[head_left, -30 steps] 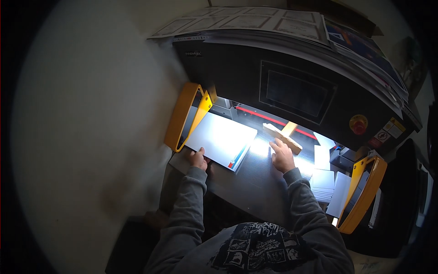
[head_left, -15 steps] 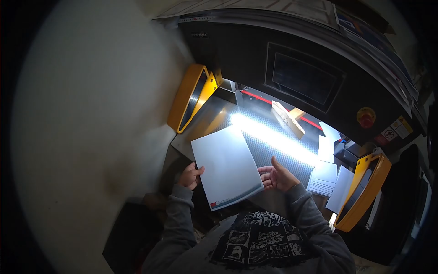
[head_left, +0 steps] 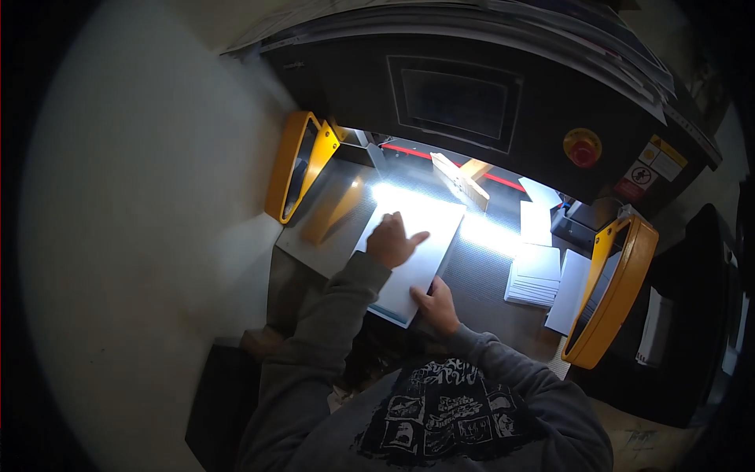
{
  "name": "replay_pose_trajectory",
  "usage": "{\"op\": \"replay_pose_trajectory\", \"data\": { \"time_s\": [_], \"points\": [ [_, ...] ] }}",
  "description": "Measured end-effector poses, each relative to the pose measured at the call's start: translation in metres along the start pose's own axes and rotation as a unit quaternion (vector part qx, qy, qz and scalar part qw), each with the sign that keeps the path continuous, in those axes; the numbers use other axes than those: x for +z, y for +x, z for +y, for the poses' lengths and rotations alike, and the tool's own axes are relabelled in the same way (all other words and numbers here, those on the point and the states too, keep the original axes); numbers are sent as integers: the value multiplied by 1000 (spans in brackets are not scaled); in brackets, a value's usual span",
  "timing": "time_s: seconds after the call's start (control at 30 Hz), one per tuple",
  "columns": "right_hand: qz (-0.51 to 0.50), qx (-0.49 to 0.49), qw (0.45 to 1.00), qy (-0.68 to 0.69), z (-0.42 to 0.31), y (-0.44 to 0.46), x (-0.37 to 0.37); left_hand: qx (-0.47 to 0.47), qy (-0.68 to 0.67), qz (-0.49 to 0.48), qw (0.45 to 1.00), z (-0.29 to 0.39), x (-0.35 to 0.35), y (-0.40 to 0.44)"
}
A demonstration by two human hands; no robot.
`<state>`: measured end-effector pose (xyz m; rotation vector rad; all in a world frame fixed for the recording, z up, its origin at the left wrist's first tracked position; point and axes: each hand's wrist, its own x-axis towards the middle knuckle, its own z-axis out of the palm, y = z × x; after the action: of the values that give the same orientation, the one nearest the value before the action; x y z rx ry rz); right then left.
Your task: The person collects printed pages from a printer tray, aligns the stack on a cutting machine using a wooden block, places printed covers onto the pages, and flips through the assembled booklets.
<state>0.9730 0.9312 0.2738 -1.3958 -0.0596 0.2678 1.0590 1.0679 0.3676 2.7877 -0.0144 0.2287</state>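
Note:
White letterhead paper [head_left: 421, 263] with a teal band along its near edge lies tilted at the front of the machine bed; whether it is one sheet or a stack I cannot tell. My right hand [head_left: 439, 307] grips its near right edge, thumb on top and fingers hidden underneath. Over the paper's upper left part is my left hand [head_left: 393, 241], its thumb stretched out to the right and its fingers partly bent. Nothing shows in the left hand, and its sleeve covers the paper's left edge.
A bright light strip [head_left: 491, 234] crosses the metal bed [head_left: 480, 275]. A wooden block [head_left: 460, 182] stands behind it. Stacked white cards [head_left: 535, 275] lie to the right. Yellow guards [head_left: 287, 169] flank the opening. Above are a dark screen [head_left: 454, 102] and a red stop button [head_left: 582, 153].
The paper has moved forward onto the machine bed. My left hand has left its left edge and come over its top. My right hand has closed on its near right edge.

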Motion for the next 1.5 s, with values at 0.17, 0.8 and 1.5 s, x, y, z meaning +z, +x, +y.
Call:
{"op": "replay_pose_trajectory", "data": {
  "time_s": [0.17,0.8,1.5],
  "points": [
    [-23,-151,975,-159,1,-8,19,43,341,-8,939,79,49,-34],
    [-127,-127,980,82,-56,45,-70,340,-78,-72,934,-1,-182,-22],
    [138,-183,961,-157,-97,-9,-63,114,-523,2,845,-31,-33,-19]
  ]
}}
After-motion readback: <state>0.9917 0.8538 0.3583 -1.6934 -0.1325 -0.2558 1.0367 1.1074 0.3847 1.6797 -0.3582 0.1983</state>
